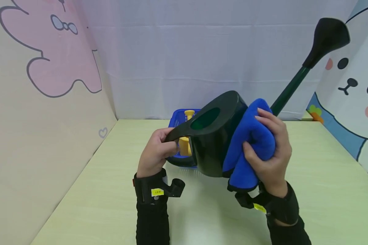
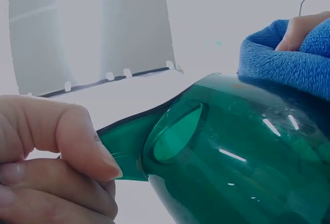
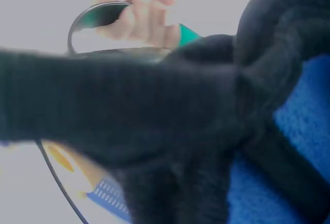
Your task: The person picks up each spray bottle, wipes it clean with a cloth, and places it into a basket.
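A dark green watering can (image 1: pixel 213 153) is held up above the table, its long spout (image 1: pixel 289 90) rising to the right and ending in a black head (image 1: pixel 329 37). My left hand (image 1: pixel 156 149) grips its handle; in the left wrist view the thumb and curled fingers (image 2: pixel 87 147) close round the green handle. Bunched in my right hand (image 1: pixel 274 146) is a blue cloth (image 1: pixel 251 119) with black edging, pressed against the can's spout side. Close to the right wrist camera, blurred black edging (image 3: pixel 129 100) and blue pile (image 3: pixel 309 121) hide most of that hand's work.
Behind the can, a blue plastic basket (image 1: pixel 176 119) stands towards the back of the pale table (image 1: pixel 110 204), with yellow objects (image 1: pixel 184 146) inside, partly hidden. A white curtain (image 1: pixel 171 61) closes off the back. Cartoon-printed walls stand on both sides.
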A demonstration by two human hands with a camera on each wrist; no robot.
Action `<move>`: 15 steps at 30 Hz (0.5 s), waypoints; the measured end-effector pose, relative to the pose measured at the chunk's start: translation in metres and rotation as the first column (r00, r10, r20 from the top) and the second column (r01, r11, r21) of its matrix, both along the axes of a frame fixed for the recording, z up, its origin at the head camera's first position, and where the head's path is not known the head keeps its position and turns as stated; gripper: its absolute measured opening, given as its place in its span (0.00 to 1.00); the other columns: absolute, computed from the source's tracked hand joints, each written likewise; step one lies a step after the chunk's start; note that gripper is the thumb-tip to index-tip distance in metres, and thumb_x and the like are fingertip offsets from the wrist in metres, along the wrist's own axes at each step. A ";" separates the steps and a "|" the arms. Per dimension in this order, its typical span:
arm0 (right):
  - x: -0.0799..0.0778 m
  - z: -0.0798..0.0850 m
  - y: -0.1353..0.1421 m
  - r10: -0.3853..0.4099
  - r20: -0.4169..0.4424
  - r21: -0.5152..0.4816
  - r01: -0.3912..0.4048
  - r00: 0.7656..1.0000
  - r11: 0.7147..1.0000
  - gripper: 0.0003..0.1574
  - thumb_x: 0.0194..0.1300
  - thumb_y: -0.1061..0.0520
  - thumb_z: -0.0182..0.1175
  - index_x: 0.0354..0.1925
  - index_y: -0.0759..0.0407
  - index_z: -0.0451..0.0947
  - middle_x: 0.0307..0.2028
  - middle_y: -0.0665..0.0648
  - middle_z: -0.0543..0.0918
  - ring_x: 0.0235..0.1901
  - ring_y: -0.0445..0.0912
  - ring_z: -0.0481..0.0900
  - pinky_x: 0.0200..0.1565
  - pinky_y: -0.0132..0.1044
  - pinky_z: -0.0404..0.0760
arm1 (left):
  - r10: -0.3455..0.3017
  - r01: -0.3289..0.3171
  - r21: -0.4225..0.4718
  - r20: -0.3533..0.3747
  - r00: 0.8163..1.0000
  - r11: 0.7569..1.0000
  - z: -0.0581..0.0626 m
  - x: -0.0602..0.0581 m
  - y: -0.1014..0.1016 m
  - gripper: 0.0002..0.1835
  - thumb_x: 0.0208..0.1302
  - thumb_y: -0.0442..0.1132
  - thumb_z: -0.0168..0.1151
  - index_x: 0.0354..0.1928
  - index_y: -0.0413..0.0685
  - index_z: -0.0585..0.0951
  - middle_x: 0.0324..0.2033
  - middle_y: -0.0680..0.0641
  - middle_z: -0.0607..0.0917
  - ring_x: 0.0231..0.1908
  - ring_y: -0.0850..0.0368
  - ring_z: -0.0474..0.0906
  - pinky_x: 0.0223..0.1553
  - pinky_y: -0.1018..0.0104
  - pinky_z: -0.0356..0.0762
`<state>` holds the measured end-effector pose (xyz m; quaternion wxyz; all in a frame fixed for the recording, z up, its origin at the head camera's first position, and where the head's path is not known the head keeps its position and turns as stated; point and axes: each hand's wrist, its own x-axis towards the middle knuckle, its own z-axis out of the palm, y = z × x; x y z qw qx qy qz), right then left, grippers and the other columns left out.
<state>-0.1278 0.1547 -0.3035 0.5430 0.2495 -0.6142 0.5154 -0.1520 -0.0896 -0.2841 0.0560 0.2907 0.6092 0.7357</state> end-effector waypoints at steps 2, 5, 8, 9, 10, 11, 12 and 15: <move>0.000 0.000 -0.005 -0.049 -0.059 0.023 0.051 0.997 0.998 0.31 0.40 0.55 0.63 0.42 0.73 0.71 0.50 0.63 0.77 0.50 0.58 0.71 0.54 0.50 0.70 | -0.005 0.005 0.011 0.002 1.000 1.000 0.000 0.000 0.001 0.07 0.46 0.25 0.44 0.25 0.42 0.70 0.11 0.54 0.60 0.14 0.58 0.54 0.16 0.67 0.49; -0.001 -0.002 -0.015 -0.115 -0.144 0.055 0.124 0.983 0.991 0.32 0.43 0.46 0.63 0.40 0.69 0.73 0.48 0.64 0.77 0.49 0.60 0.72 0.53 0.55 0.69 | -0.009 0.009 0.025 0.006 1.000 1.000 0.000 -0.001 0.002 0.08 0.45 0.25 0.44 0.25 0.43 0.71 0.11 0.54 0.59 0.13 0.59 0.53 0.16 0.67 0.48; -0.002 -0.007 -0.028 -0.197 -0.213 0.101 0.222 0.957 0.970 0.30 0.47 0.40 0.60 0.40 0.63 0.74 0.47 0.61 0.77 0.49 0.60 0.70 0.51 0.56 0.70 | -0.005 0.005 0.036 0.014 1.000 0.999 0.000 -0.001 0.003 0.09 0.46 0.24 0.45 0.23 0.46 0.71 0.10 0.55 0.59 0.12 0.59 0.52 0.16 0.67 0.46; -0.002 -0.010 -0.033 -0.226 -0.236 0.122 0.259 0.945 0.958 0.30 0.48 0.40 0.59 0.40 0.61 0.74 0.48 0.60 0.77 0.49 0.59 0.70 0.51 0.56 0.70 | -0.002 0.001 0.037 0.017 1.000 0.999 0.000 -0.001 0.004 0.10 0.46 0.24 0.45 0.23 0.46 0.71 0.10 0.55 0.59 0.12 0.59 0.52 0.16 0.67 0.46; -0.002 -0.013 -0.038 -0.249 -0.268 0.143 0.294 0.930 0.945 0.29 0.48 0.39 0.58 0.39 0.60 0.74 0.47 0.60 0.77 0.49 0.60 0.69 0.50 0.56 0.70 | 0.003 -0.003 0.039 0.020 1.000 0.999 0.000 -0.001 0.004 0.10 0.46 0.23 0.45 0.23 0.46 0.71 0.10 0.55 0.59 0.12 0.59 0.52 0.16 0.67 0.46; -0.002 -0.015 -0.043 -0.271 -0.296 0.169 0.329 0.916 0.929 0.28 0.49 0.40 0.58 0.39 0.59 0.74 0.47 0.61 0.76 0.49 0.60 0.69 0.49 0.56 0.70 | 0.008 -0.009 0.039 0.025 1.000 0.999 0.000 -0.001 0.005 0.10 0.45 0.23 0.45 0.23 0.46 0.71 0.10 0.55 0.59 0.12 0.59 0.52 0.16 0.67 0.46; -0.002 -0.018 -0.047 -0.287 -0.323 0.200 0.361 0.902 0.911 0.27 0.50 0.40 0.57 0.40 0.59 0.74 0.47 0.61 0.76 0.49 0.59 0.68 0.48 0.57 0.70 | 0.013 -0.014 0.039 0.029 1.000 0.999 0.000 0.000 0.005 0.09 0.46 0.24 0.46 0.23 0.45 0.72 0.10 0.55 0.60 0.12 0.59 0.53 0.16 0.68 0.47; -0.001 -0.025 -0.058 -0.299 -0.399 0.308 0.434 0.867 0.846 0.26 0.51 0.40 0.56 0.41 0.58 0.75 0.46 0.62 0.76 0.49 0.59 0.67 0.47 0.57 0.69 | 0.022 -0.023 0.038 0.042 0.999 0.999 0.000 0.001 0.008 0.08 0.47 0.25 0.46 0.27 0.42 0.72 0.11 0.55 0.63 0.13 0.60 0.55 0.15 0.71 0.52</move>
